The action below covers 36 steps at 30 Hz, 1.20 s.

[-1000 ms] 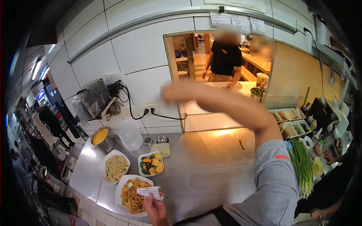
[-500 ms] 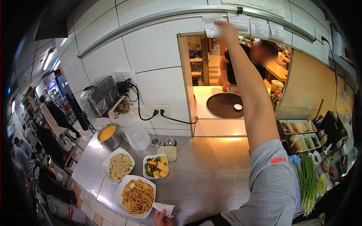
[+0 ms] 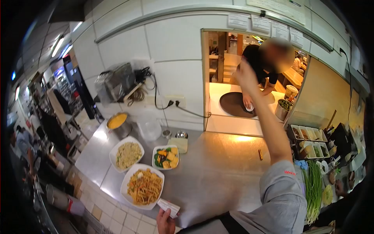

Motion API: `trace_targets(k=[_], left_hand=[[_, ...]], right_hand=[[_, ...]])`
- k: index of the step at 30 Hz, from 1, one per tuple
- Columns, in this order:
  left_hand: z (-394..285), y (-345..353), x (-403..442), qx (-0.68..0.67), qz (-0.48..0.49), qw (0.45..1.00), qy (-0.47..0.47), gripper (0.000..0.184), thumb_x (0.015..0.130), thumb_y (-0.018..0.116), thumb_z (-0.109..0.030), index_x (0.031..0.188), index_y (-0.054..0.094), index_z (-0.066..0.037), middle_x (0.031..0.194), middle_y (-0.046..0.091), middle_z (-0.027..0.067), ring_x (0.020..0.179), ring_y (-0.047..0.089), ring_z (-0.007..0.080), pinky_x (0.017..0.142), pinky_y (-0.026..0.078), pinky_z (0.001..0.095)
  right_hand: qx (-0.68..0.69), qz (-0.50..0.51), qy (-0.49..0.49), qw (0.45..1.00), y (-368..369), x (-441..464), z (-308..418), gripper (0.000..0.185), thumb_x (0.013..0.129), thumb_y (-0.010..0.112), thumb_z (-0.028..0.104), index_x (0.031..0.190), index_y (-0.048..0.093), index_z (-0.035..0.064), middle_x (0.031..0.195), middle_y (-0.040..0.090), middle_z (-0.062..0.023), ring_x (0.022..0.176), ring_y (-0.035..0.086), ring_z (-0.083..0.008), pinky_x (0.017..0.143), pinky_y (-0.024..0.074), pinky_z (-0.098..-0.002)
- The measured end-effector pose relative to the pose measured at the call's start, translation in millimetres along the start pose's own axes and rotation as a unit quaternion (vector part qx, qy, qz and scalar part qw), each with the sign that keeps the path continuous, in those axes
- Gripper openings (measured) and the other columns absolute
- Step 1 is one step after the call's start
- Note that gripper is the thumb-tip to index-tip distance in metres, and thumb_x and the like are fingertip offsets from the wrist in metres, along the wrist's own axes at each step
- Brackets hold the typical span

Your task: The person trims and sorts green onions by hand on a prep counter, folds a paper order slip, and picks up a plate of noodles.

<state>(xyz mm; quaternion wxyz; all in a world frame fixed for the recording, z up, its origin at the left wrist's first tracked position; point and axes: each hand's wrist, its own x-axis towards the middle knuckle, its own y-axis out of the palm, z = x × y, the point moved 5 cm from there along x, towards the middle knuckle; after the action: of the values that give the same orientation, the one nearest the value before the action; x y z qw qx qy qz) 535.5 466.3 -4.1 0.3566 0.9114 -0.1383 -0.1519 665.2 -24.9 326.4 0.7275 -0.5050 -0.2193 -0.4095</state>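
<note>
My left hand (image 3: 166,223) pinches a small printed paper slip (image 3: 169,208) at the counter's near edge. Just beyond the slip stands a square white bowl of noodles (image 3: 145,186). My right hand (image 3: 246,75) is raised in front of the pass-through window, below the rail. Motion smears its fingers, so I cannot make out their shape or any thing in them. Several printed slips (image 3: 261,24) hang from the metal rail (image 3: 163,20) above the window. Behind the noodles are a bowl of fried rice (image 3: 127,154) and a smaller bowl of tofu and greens (image 3: 166,157).
Through the window, another person's hand (image 3: 247,102) touches a small white cup on a round brown tray (image 3: 233,104). A pot of yellow liquid (image 3: 119,124) stands at the counter's back left. Green onions (image 3: 313,191) and condiment bins (image 3: 309,133) line the right side.
My right hand has come down from the leftmost hanging slip. The other person has leaned in and reached the small white cup. My left hand still holds its slip; the view has shifted.
</note>
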Motion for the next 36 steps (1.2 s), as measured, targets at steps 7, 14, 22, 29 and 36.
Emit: trace_targets(k=[7, 14, 22, 29, 36], left_hand=[[-24.2, 21.0, -40.5, 0.153, 0.033, 0.985, 0.065, 0.052, 0.084, 0.056, -0.005, 0.131, 0.035, 0.001, 0.124, 0.049, 0.0091, 0.111, 0.048, 0.0162, 0.096, 0.036, 0.031], [-43.2, -0.9, -103.0, 0.111, -0.005, 0.993, 0.048, 0.056, 0.084, 0.057, -0.006, 0.134, 0.033, -0.004, 0.113, 0.056, 0.0071, 0.098, 0.056, 0.0137, 0.082, 0.046, 0.0274], [-117.4, -82.9, -158.9, -0.042, -0.107, 0.977, 0.178, 0.04, 0.084, 0.058, -0.005, 0.121, 0.044, -0.002, 0.105, 0.058, 0.0041, 0.096, 0.057, 0.0118, 0.077, 0.049, 0.0245], [-198.4, -204.6, -203.9, 0.097, -0.28, 0.928, 0.226, 0.026, 0.081, 0.063, -0.006, 0.105, 0.054, -0.002, 0.095, 0.06, 0.0046, 0.077, 0.06, 0.0096, 0.062, 0.051, 0.0219], [-275.2, -300.2, -227.2, 0.137, -0.356, 0.885, 0.266, 0.018, 0.08, 0.063, -0.004, 0.096, 0.056, -0.001, 0.086, 0.061, 0.0052, 0.067, 0.059, 0.0103, 0.054, 0.049, 0.0211]], right_hand=[[0.448, 0.611, 0.041, 0.651, 91.5, -381.0, 153.5, 0.049, 0.085, 0.06, 0.025, 0.128, 0.043, 0.0072, 0.118, 0.051, -0.0061, 0.091, 0.055, -0.0131, 0.077, 0.0447, -0.0275], [0.603, 0.659, 0.256, 0.369, 104.0, -461.7, 253.8, 0.049, 0.082, 0.064, 0.023, 0.124, 0.046, 0.0055, 0.111, 0.054, -0.0066, 0.087, 0.056, -0.0143, 0.078, 0.0436, -0.0267], [0.571, 0.698, 0.186, 0.39, 132.5, -484.0, 358.5, 0.014, 0.083, 0.06, 0.013, 0.091, 0.053, 0.0044, 0.084, 0.06, -0.0054, 0.073, 0.059, -0.0128, 0.062, 0.0486, -0.0258], [0.574, 0.653, 0.078, 0.488, 184.0, -505.1, 497.2, 0.012, 0.084, 0.057, 0.007, 0.094, 0.053, 0.0017, 0.076, 0.06, -0.0053, 0.064, 0.057, -0.0102, 0.053, 0.0459, -0.0228], [0.604, 0.618, -0.018, 0.503, 231.9, -532.6, 629.7, 0.015, 0.086, 0.053, 0.005, 0.1, 0.054, 0.0004, 0.068, 0.058, -0.0047, 0.056, 0.054, -0.0098, 0.051, 0.0427, -0.0229]])
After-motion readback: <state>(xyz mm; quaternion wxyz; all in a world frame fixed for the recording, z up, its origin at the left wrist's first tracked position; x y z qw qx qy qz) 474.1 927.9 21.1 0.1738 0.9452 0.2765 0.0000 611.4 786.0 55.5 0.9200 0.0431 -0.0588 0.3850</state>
